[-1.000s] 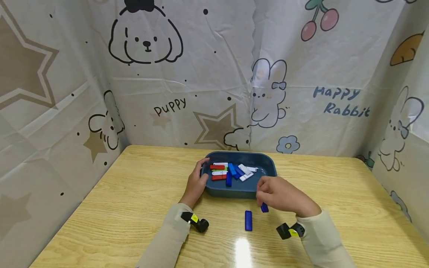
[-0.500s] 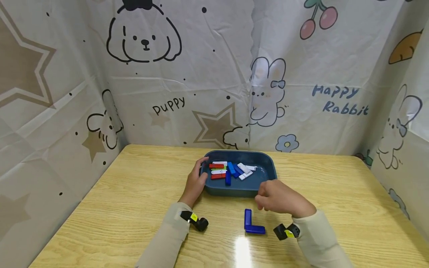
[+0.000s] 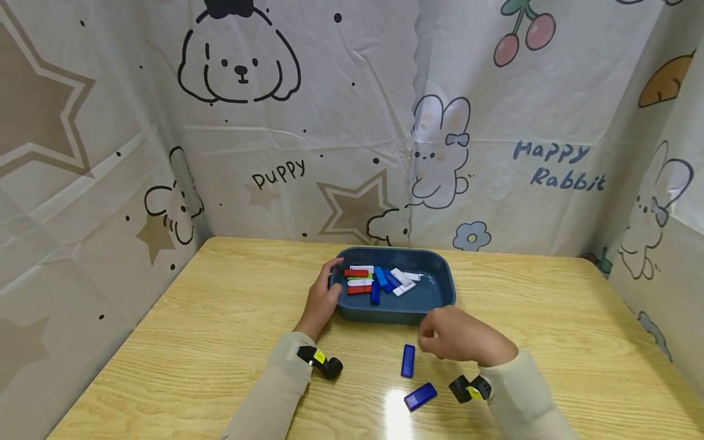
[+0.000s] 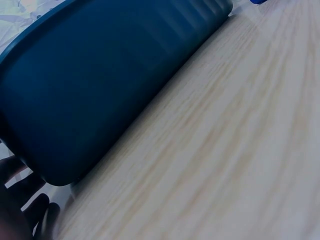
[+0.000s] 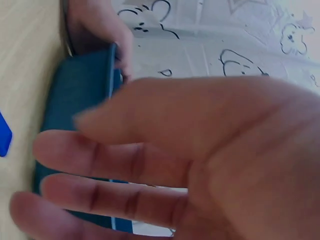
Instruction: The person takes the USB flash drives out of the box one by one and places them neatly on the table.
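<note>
A dark blue oblong tray (image 3: 379, 316) holds several small, flat, oblong pieces (image 3: 403, 278) in red, white, green and blue; their exact kind is unclear. My left hand (image 3: 321, 302) grips its left end, thumb at the rim and fingers around the outside. Near the tray's front right corner, my right hand (image 3: 462, 335) hovers with loosely bent fingers and nothing between them. One dark blue oblong piece (image 3: 407, 361) lies on the table just left of that hand. Another blue oblong piece (image 3: 420, 396) lies nearer me, at a slant and apart from the first.
The light wooden table (image 3: 220, 342) reaches back to a printed curtain (image 3: 352, 134), which also hangs along both sides. Behind the tray, only a narrow strip of tabletop separates it from the curtain.
One second ago my right hand pinched a blue piece. It let go, and the piece landed against the other blue one, then turned and slid nearer me. My left hand kept its hold.
</note>
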Motion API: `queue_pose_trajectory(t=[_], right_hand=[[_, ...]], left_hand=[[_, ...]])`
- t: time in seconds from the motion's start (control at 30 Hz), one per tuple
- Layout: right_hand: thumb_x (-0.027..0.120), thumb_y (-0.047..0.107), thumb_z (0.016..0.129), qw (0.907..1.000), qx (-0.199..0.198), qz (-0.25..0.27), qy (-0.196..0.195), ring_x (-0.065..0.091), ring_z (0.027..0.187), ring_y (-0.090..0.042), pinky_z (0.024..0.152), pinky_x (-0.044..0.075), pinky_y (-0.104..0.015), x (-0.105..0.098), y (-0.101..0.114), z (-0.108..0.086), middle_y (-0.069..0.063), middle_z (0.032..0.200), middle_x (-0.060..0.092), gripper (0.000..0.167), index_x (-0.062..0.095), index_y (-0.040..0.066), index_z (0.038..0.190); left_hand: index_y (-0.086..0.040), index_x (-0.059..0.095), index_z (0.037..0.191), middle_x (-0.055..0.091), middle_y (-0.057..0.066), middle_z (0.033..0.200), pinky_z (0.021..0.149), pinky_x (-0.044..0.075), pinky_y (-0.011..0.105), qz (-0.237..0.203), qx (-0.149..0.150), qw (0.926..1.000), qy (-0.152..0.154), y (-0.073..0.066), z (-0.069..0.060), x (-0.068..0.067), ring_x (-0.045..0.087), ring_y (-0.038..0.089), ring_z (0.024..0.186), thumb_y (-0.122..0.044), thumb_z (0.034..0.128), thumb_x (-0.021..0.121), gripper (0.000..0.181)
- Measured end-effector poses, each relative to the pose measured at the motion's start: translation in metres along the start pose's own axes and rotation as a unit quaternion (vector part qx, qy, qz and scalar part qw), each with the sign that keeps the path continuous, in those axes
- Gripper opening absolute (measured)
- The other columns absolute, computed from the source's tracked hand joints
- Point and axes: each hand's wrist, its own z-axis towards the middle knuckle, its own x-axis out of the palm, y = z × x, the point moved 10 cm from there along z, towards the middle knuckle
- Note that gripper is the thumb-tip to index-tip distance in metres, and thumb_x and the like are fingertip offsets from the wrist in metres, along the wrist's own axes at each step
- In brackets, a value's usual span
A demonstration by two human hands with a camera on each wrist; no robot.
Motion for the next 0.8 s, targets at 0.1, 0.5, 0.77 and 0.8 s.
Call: queue_pose_trajectory(t=[0.1, 0.5, 0.77, 0.8], right_hand=[[0.067, 0.012, 0.083, 0.9996, -0.005, -0.016, 0.023, 0.048, 0.062, -0.010, 0.056, 0.041, -0.027, 0.010, 0.003, -0.001, 0.008, 0.069, 0.056, 0.012, 0.066, 0.016, 0.071], [0.078, 0.010, 0.067, 0.9960, 0.031, -0.036, 0.076, 0.045, 0.062, -0.007, 0.055, 0.037, -0.025, 0.047, 0.000, -0.014, 0.010, 0.066, 0.051, 0.021, 0.060, 0.020, 0.070], [0.082, 0.013, 0.065, 0.9959, 0.012, -0.070, 0.057, 0.043, 0.058, -0.006, 0.053, 0.036, -0.024, 0.055, 0.001, -0.015, 0.012, 0.063, 0.048, 0.027, 0.056, 0.020, 0.067], [0.082, 0.013, 0.064, 0.9958, 0.010, -0.073, 0.054, 0.043, 0.058, -0.006, 0.053, 0.036, -0.024, 0.055, 0.001, -0.016, 0.012, 0.062, 0.048, 0.026, 0.056, 0.020, 0.066]], left_hand=[[-0.023, 0.044, 0.140, 0.041, 0.005, 0.149, 0.111, 0.026, 0.051, -0.006, 0.000, 1.0000, 0.002, -0.001, -0.001, 0.002, 0.037, 0.025, 0.135, -0.006, 0.0883, 0.045, 0.055], [-0.022, 0.045, 0.140, 0.042, 0.007, 0.147, 0.110, 0.027, 0.050, 0.000, 0.015, 0.9999, 0.003, -0.008, 0.000, 0.003, 0.038, 0.024, 0.134, -0.007, 0.0856, 0.046, 0.057], [-0.025, 0.045, 0.140, 0.042, 0.005, 0.148, 0.110, 0.026, 0.050, 0.005, 0.006, 1.0000, -0.002, -0.001, 0.001, -0.001, 0.037, 0.023, 0.134, -0.008, 0.0862, 0.045, 0.056], [-0.025, 0.045, 0.140, 0.042, 0.005, 0.148, 0.110, 0.027, 0.051, 0.006, 0.005, 1.0000, -0.002, 0.000, 0.001, -0.001, 0.038, 0.023, 0.134, -0.008, 0.0863, 0.045, 0.056]])
